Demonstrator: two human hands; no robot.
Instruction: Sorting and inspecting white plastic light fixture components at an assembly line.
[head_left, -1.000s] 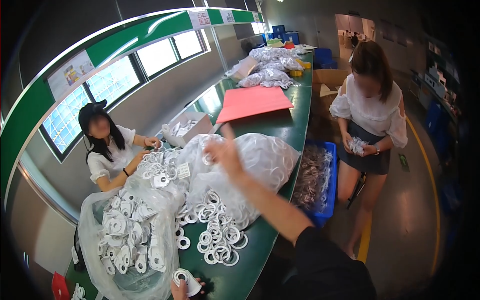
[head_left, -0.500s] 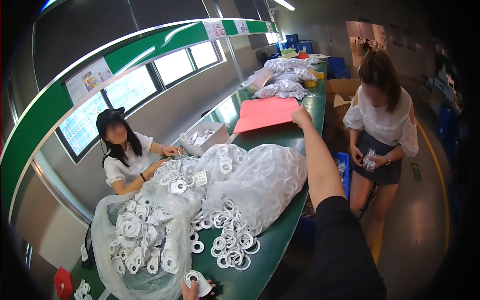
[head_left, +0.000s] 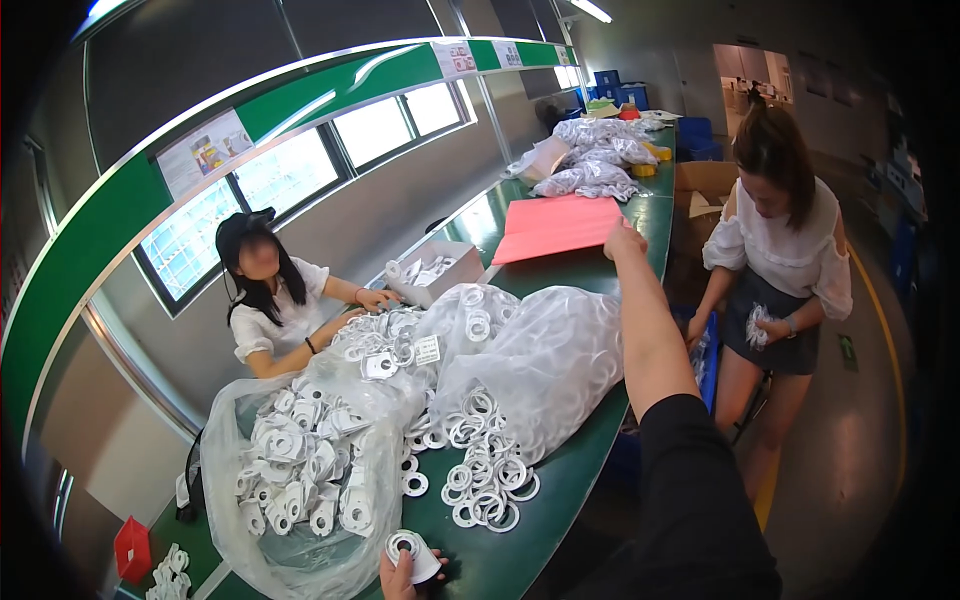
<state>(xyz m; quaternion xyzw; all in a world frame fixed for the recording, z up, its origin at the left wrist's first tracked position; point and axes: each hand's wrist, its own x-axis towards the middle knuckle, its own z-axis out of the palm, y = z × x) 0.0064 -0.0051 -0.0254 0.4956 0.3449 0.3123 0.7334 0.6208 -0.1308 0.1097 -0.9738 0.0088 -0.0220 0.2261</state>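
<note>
At the bottom edge of the frame, left of centre, the person's left hand point(head_left: 398, 578) is clamped on a white part point(head_left: 416, 560), a flat piece with a ringed hole. Should that hold loosen while attention is on the far arm, the part could drop onto the green table point(head_left: 432, 515).

Lower left, an open-mouthed clear bag point(head_left: 238, 545) slumps around many similar white pieces; a knock to its soft wall could tip some out. Just below centre, loose white rings point(head_left: 490, 480) lie heaped at the mouth of a clear ring bag point(head_left: 570, 345), not far from the table's right edge. If a sleeve or forearm catches that bag, I judge rings could slide and reach the floor.

Above and right of centre, the person's right hand point(head_left: 626, 240) is closed at the right edge of a red sheet point(head_left: 555, 228), apparently gripping it; the fingertips are hidden from me. The sheet lies on the table beyond the ring bag. A grip on one edge only could let it bend or swing, and a low sweep could brush the ring bag or the parts-filled carton point(head_left: 460, 272) to its left.
</note>
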